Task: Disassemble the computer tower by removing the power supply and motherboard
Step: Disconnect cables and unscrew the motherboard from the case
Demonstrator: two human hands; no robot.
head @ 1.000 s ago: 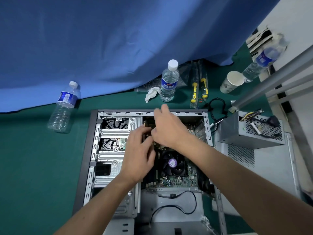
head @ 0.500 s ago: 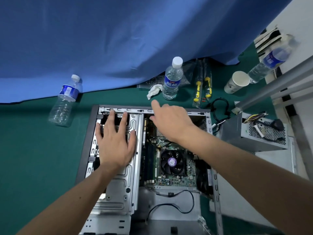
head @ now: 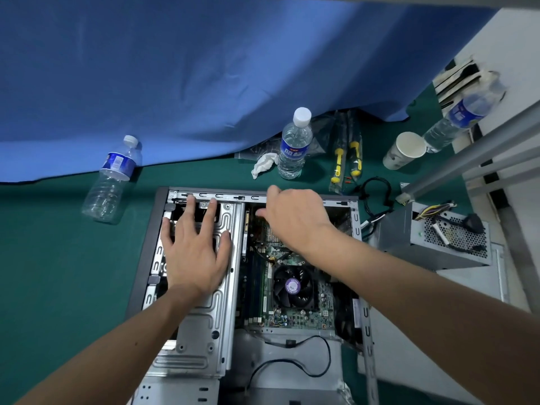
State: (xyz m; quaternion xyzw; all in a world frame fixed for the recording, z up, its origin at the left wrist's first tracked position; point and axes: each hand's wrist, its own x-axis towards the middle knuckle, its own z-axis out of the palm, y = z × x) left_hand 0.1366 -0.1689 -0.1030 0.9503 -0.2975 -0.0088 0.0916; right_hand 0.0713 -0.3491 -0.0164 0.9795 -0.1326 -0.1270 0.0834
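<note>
I'm pressing my left hand [head: 194, 252], fingers spread flat, on the drive cage [head: 222, 287]; my right hand [head: 295, 220] is hovering, fingers relaxed, over the motherboard [head: 292, 314]. The power supply [head: 432, 241] is sitting at three o'clock. The bottle [head: 293, 144] label is unreadable.

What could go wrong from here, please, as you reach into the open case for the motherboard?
The right hand hovers over the motherboard, so bare fingers could brush its parts or snag the thin wires near the fan. The left hand presses flat on the drive cage, whose metal edges might cut. The upright water bottle stands close and could tip toward the case.
</note>
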